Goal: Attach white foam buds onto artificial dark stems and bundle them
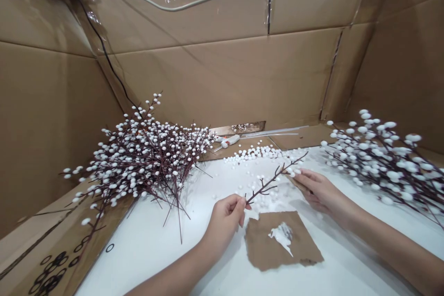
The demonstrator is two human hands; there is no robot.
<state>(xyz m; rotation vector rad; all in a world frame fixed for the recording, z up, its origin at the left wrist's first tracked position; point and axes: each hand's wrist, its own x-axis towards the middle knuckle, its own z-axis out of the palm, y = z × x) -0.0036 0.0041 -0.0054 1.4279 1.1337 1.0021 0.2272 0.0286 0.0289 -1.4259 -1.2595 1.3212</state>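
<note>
In my left hand [227, 215], thumb and fingers pinch the lower end of a bare brown artificial twig [274, 180], which slants up to the right with several small side shoots. My right hand [321, 194] is closed near the twig's upper part, with a small white ball [292, 172] at its fingertips. A brown strip shows under those fingers; its kind is unclear. Below the twig lies a torn cardboard piece [256, 240] with a smear of white glue [282, 236] on it. Loose white balls [256, 152] are scattered behind the twig.
A large pile of white-berried branches [149, 152] lies left, and another bunch [388, 157] right. A glue gun [229, 141] and clear glue sticks [274, 132] lie at the back. Black rings [52, 273] are front left. Cardboard walls [215, 78] enclose the white table [156, 254].
</note>
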